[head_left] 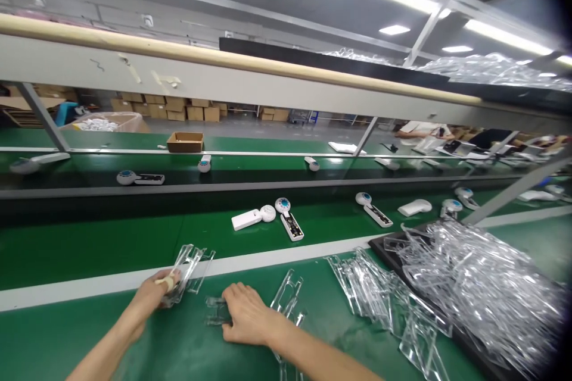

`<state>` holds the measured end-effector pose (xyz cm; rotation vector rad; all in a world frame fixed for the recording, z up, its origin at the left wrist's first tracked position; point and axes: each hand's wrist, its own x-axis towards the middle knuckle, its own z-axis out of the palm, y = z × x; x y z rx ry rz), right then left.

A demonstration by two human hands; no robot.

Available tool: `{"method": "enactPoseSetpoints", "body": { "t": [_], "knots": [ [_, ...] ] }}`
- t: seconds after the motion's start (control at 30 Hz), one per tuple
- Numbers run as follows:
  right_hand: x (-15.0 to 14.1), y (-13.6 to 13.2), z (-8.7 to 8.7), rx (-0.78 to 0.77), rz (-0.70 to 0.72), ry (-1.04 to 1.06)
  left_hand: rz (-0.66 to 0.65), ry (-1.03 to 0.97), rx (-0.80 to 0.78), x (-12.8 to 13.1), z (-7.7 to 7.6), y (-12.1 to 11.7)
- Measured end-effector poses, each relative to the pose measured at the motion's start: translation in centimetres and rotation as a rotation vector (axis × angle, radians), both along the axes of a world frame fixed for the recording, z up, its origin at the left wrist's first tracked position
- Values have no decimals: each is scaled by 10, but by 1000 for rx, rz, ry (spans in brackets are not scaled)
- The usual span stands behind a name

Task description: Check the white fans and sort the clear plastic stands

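Note:
My left hand, with a beige wrap on a finger, is closed on a bunch of clear plastic frames that stick out to its right. Lower and to the right, my right hand is curled round the end of another clear plastic frame, close to the green table; its fingertips are partly hidden. More clear frames lie just beyond my right hand, partly behind the forearm. Further right is a loose pile of the same clear frames.
A black tray heaped with clear frames stands at the right. White handheld devices, some with the circuit board showing, lie along the green belt ahead. Slanted posts and a beam cross above. A cardboard box sits further back.

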<state>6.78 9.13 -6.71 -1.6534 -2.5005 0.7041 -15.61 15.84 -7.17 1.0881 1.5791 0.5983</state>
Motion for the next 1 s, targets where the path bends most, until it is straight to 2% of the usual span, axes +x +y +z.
{"method": "enactPoseSetpoints", "body": {
  "t": [0.07, 0.17, 0.3, 0.43, 0.53, 0.63, 0.77, 0.87, 1.0],
  "knots": [
    [2, -9, 3, -10, -189, 90, -28, 76, -3, 14, 0, 13],
    [14, -22, 14, -11, -443, 232, -138, 201, 4, 33, -1, 23],
    [56, -42, 23, 9, -722, 362, -303, 390, 39, 62, -3, 25],
    [106, -74, 11, 5, -994, 376, -468, 485, 50, 103, -4, 19],
    [121, -100, -12, 2, -1138, 350, -564, 484, 70, 138, -4, 8],
    [112, -117, -35, 21, -1226, 323, -626, 470, 87, 170, -2, -8],
    [91, -111, -55, 79, -1231, 124, -697, 422, 116, 206, -1, -36],
    [95, -96, -56, 108, -1181, -57, -735, 331, 137, 232, -1, -56],
    [127, -81, -45, 167, -1186, -112, -784, 167, 143, 266, -1, -74]
  ]
}}
